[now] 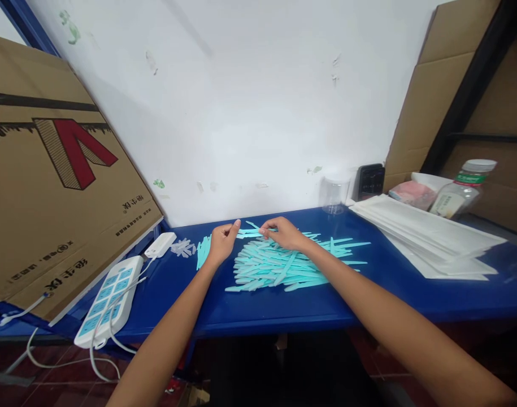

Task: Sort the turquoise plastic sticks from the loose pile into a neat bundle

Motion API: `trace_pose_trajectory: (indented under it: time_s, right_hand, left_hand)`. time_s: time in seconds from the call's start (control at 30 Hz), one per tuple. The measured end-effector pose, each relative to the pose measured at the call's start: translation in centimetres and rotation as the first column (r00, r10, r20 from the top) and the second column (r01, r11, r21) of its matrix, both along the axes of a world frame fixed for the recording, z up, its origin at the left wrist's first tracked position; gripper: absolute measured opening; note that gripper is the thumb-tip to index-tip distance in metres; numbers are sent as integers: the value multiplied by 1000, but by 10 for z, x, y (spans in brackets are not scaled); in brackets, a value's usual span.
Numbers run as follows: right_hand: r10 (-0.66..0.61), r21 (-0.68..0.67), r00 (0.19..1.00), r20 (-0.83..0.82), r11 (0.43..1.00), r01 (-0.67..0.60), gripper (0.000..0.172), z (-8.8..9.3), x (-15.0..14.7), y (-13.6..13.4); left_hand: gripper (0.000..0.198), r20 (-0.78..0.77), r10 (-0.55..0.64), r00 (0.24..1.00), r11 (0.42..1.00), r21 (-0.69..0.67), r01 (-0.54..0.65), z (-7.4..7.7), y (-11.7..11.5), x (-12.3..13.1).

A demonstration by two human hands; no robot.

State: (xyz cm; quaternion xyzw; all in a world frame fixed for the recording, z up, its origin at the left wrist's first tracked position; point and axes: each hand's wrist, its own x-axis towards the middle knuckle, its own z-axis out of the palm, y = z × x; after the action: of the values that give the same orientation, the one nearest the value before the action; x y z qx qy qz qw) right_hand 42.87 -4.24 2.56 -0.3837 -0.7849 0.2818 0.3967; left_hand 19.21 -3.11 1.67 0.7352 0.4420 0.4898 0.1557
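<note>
A large heap of slim turquoise plastic sticks, shaped like eyebrow razors (279, 265), lies on the blue table (258, 308). At the heap's back left edge, my left hand (222, 243) is closed, thumb up, on the left end of one or more of these razors. My right hand (283, 233) pinches the right end with thumb and fingertips, above the back of the heap. How many are held I cannot tell. A smaller turquoise pile (203, 252) lies left of my left hand, partly hidden by it. Beyond it are small clear plastic pieces (183, 247).
A power strip (109, 299) with white cables and a white adapter (160, 245) are at the left, beside a large cardboard box (63, 186). White flat sheets or sleeves (428, 234) stack at the right. Behind are a clear jar (335, 195), a black device (370, 180) and a bottle (461, 189).
</note>
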Motion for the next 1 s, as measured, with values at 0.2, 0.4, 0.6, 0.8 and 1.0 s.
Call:
trace_pose_trajectory:
  time_s: [0.2, 0.4, 0.6, 0.8, 1.0]
  right_hand:
    - [6, 4, 1000, -2, 1000, -6, 44, 4, 0, 0]
    - [1, 9, 1000, 8, 1000, -1, 42, 6, 0, -1]
    - [-22, 21, 999, 29, 1000, 21, 38, 3, 0, 1]
    - [-184, 38, 983, 28, 982, 183, 35, -3, 20, 15]
    - [-397, 67, 917, 38, 916, 394, 29, -10, 32, 28]
  left_hand:
    - [56, 11, -19, 1000, 1000, -6, 19, 7, -2, -1]
    - [58, 14, -19, 1000, 1000, 0, 19, 9, -4, -2]
    - [59, -1, -10, 1000, 1000, -8, 10, 7, -2, -2]
    - [57, 52, 165, 985, 985, 43, -167, 18, 7, -34]
    - [54, -346, 656, 670, 750, 201, -630, 29, 19, -117]
